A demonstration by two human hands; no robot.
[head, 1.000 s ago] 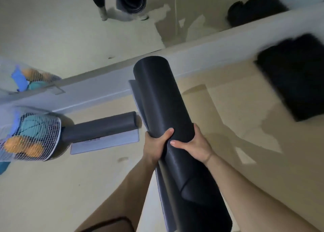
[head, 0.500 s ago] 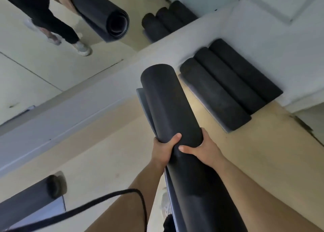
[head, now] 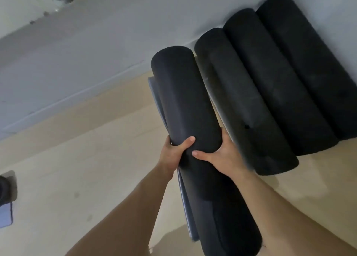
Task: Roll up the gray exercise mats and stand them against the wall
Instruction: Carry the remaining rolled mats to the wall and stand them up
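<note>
I hold a rolled dark gray mat (head: 183,97) upright in front of me, its loose outer edge showing along its left side. My left hand (head: 173,155) grips the roll from the left and my right hand (head: 222,155) from the right, both at mid-height with thumbs across the front. Just to the right, three more rolled mats (head: 270,93) stand side by side, leaning against the gray wall (head: 96,43). The held roll's top end is close beside the nearest standing mat.
The beige floor (head: 87,168) spreads to the left and below. At the far left edge lie a dark rolled end (head: 5,188) and a pale flat mat corner (head: 5,215). The wall's base runs diagonally from lower left to upper right.
The view has swung toward the three leaning mats, which now sit much closer and right beside the roll I hold. My grip on the roll is unchanged.
</note>
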